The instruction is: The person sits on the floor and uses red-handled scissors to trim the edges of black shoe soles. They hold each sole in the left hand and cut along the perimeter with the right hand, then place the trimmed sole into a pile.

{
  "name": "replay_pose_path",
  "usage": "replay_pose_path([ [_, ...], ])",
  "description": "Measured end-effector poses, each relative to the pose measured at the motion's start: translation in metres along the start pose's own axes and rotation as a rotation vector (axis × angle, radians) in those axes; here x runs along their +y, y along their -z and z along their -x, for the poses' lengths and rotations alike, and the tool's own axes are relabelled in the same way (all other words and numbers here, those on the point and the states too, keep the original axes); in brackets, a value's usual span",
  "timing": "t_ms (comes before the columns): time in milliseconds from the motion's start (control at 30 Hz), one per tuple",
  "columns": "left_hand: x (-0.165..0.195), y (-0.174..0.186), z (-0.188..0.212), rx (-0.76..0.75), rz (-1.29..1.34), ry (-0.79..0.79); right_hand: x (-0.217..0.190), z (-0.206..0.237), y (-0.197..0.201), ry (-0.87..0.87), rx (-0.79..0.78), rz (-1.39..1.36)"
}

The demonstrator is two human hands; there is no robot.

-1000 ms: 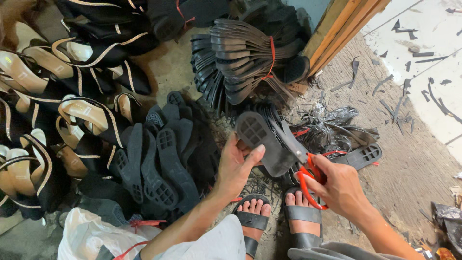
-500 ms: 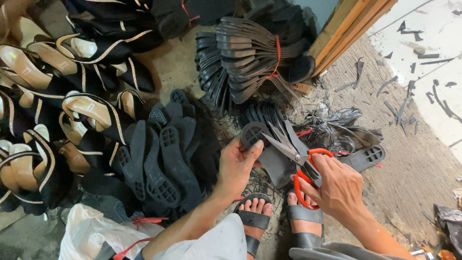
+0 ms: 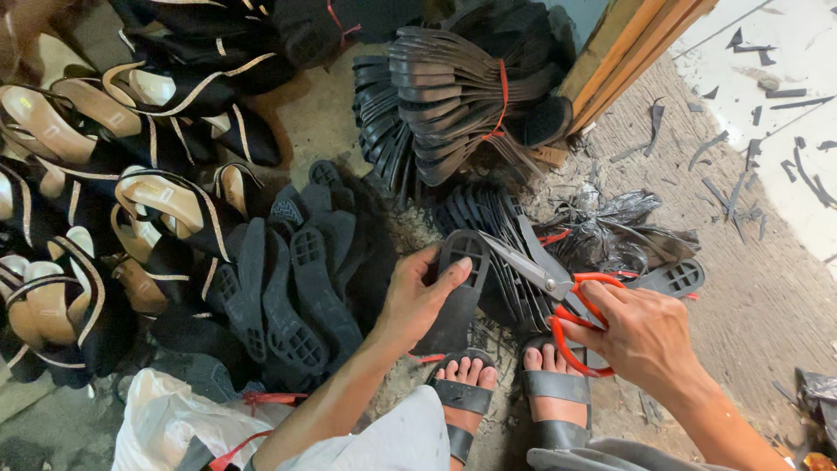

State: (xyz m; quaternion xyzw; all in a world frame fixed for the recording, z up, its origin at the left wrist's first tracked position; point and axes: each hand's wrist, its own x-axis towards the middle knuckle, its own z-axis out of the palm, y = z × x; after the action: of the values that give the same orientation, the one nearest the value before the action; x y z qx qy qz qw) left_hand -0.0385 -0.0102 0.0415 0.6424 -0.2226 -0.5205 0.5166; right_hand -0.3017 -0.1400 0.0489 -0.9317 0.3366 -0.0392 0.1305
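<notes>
Dusty floor point(image 3: 349, 131), strewn with black offcuts. Black rubber sole point(image 3: 458, 288): upright, pinched in left hand point(image 3: 418, 296), thumb on its tread. Scissors point(image 3: 558, 296), red-handled: right hand point(image 3: 645, 336) closed through the loops, blades parted at the sole's top edge. Behind the grip: tied sole bundle point(image 3: 462, 96). Left of it: loose soles point(image 3: 296, 288), finished heeled shoes point(image 3: 113, 174). Below: sandalled feet point(image 3: 506, 392).

A sole point(image 3: 458, 292) is held upright in the left hand point(image 3: 418, 296), just left of the scissors point(image 3: 558, 296) gripped in the right hand point(image 3: 641, 336). A heap of soles point(image 3: 296, 296) is piled to the left, with shoes point(image 3: 105, 183) beyond it. A tied bundle point(image 3: 453, 96) is set behind. Sandalled feet point(image 3: 506, 392) are placed below the hands.
</notes>
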Motion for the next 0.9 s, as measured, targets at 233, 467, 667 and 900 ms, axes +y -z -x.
replay_pose_path([
  [233, 0.013, 0.002, 0.001, -0.057, 0.033, -0.041, -0.001, 0.001, -0.001, -0.053, -0.042, -0.009],
  [467, 0.014, 0.002, 0.002, -0.142, -0.035, -0.088, -0.010, -0.003, 0.007, 0.024, 0.081, -0.046],
  [667, 0.022, 0.020, -0.003, -0.238, -0.132, 0.055, 0.001, -0.005, 0.008, 0.076, -0.020, -0.025],
  [900, 0.021, 0.031, -0.006, -0.365, -0.106, 0.078, 0.004, -0.006, 0.009, 0.144, -0.016, -0.083],
])
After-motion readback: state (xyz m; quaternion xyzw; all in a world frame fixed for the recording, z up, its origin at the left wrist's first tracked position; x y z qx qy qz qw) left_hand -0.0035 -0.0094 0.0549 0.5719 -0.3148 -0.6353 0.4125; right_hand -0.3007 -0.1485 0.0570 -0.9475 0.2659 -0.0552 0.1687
